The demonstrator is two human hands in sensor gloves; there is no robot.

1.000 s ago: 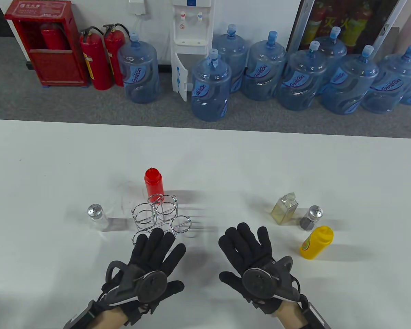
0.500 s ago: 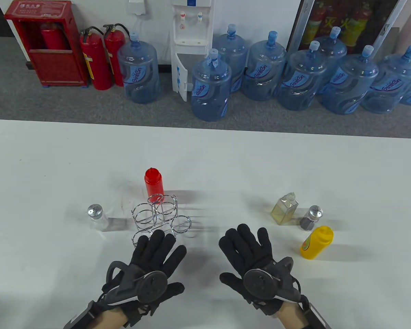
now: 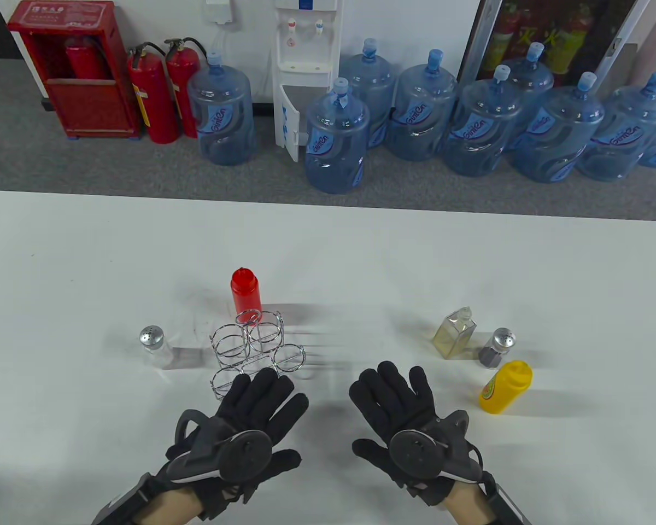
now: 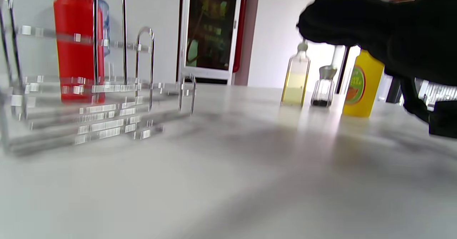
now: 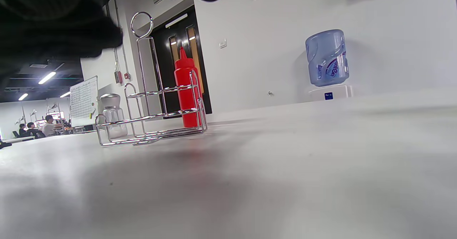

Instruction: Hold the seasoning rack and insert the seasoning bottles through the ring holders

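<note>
Table view: two gloved hands lie flat, palms down and fingers spread, on a white tabletop (image 3: 87,262), neither grasping anything. The left hand (image 3: 250,424) covers the near edge of the wire seasoning rack (image 3: 254,347), and its fingertips hide part of the nearest ring; whether they touch the wire cannot be told. The right hand (image 3: 404,421) rests well apart from the rack, on bare tabletop.

The rack stands upright left of centre, its rings open upward and its looped handle rising vertically, clearest in the right wrist view. All rings in view hold nothing. A red squeeze bottle (image 3: 245,290) stands upright just beyond it, and a clear shaker with a silver cap (image 3: 154,345) stands to its left. On the right, close together, stand a square glass bottle of pale liquid (image 3: 455,332), a dark-filled shaker (image 3: 496,347) and a yellow squeeze bottle (image 3: 506,386).

In the left wrist view the rack is blurred and cut off at the left edge, and the right hand partly blocks the yellow bottle.
</note>
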